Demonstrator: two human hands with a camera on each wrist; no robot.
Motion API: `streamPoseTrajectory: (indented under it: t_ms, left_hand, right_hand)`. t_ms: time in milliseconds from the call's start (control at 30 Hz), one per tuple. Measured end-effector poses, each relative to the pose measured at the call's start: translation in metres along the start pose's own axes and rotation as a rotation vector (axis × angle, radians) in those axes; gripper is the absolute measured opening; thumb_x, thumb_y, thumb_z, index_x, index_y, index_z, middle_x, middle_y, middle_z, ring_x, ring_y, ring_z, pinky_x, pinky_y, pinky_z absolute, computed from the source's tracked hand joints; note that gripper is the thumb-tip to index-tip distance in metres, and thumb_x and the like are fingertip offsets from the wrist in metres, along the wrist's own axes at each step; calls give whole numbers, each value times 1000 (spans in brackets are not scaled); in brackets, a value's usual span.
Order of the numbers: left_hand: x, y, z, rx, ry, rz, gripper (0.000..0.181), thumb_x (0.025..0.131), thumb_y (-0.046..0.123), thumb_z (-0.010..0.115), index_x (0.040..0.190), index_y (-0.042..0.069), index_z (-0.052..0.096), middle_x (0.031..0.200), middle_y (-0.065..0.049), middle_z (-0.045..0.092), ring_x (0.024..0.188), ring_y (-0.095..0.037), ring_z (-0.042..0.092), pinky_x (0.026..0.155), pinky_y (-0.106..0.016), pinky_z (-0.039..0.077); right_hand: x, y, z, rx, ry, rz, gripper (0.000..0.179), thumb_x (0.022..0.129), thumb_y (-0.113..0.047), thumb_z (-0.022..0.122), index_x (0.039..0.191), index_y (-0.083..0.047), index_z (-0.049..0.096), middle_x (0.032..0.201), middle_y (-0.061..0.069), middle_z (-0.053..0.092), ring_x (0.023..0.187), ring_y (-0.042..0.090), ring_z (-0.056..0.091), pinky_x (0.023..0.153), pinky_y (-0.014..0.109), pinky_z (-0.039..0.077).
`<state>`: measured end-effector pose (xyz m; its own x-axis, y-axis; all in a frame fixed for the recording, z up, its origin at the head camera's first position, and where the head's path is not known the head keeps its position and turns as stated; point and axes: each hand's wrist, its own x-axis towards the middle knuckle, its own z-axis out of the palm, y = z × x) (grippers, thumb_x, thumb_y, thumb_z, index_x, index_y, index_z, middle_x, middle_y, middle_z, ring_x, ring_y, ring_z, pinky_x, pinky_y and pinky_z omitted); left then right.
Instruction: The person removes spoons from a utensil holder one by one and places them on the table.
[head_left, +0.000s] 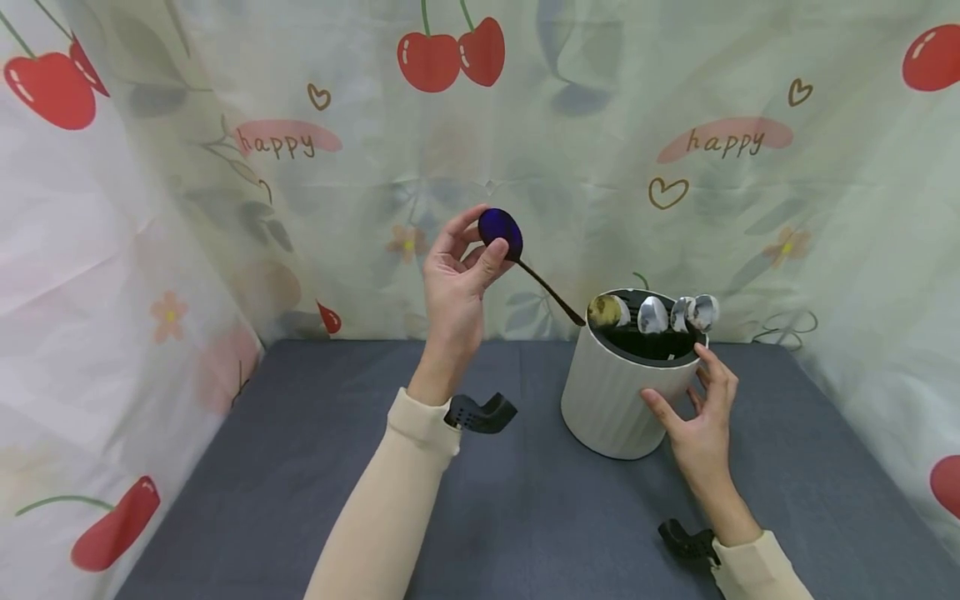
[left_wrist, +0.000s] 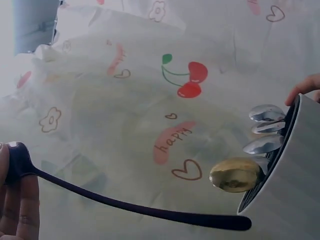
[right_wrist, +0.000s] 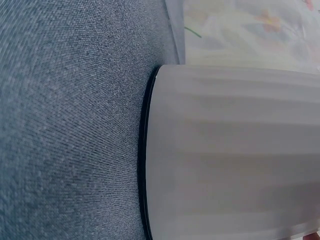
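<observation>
My left hand (head_left: pixel 459 287) pinches a dark purple spoon (head_left: pixel 501 228) by its bowl, between thumb and fingers. The spoon's long thin handle slants down to the right, its end close to the left rim of a white ribbed utensil holder (head_left: pixel 611 408). Around the right side of that holder my right hand (head_left: pixel 703 429) curves, thumb on the front wall and a fingertip up at the rim. Inside the holder, bowls up, stand a gold spoon (left_wrist: pixel 235 175) and several silver spoons (head_left: pixel 652 316); their handles are hidden.
The holder stands upright on a dark grey cloth-covered table (head_left: pixel 337 467). Behind and at both sides hangs a pale curtain (head_left: pixel 585 167) printed with cherries, hearts and "happy". Black straps with camera mounts (head_left: pixel 483 413) sit on both wrists.
</observation>
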<state>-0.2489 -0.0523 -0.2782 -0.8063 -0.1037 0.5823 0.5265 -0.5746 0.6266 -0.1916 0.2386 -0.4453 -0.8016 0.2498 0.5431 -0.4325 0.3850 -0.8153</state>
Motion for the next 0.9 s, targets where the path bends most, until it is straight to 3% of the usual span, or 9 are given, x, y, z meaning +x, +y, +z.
streamPoseTrajectory:
  t_ms: [133,367,733,900]
  left_hand:
    - [-2,4,-7,52,6,-7,42,96,-13,65,126,15,73,102,-2,65,93,-17,70,83,-29,61]
    - [-8,-2,-20,215,-37,-83,44,97,-8,68,140,-4,62,104,1,69,98,-15,71,87,-29,59]
    - [-11,-5,-37,284,-26,-117,41,96,-8,69,136,-6,64,103,2,69,94,-13,69,85,-25,57]
    - [-13,-5,-45,300,-21,-171,41,95,-8,70,136,-6,64,103,1,69,91,-12,70,81,-25,58]
  right_hand:
    - [0,-1,0,2,-1,0,92,87,3,80,162,-26,35,146,-19,26,148,32,30,119,67,25]
    - [0,0,0,2,-1,-5,93,86,4,80,162,-25,35,146,-19,26,148,31,31,119,67,25]
    - [1,0,0,-3,-3,-2,93,87,4,80,162,-26,34,145,-20,26,148,29,31,119,69,25]
    - [0,0,0,-13,-4,0,93,87,4,80,162,-26,34,145,-21,25,148,31,30,119,69,25]
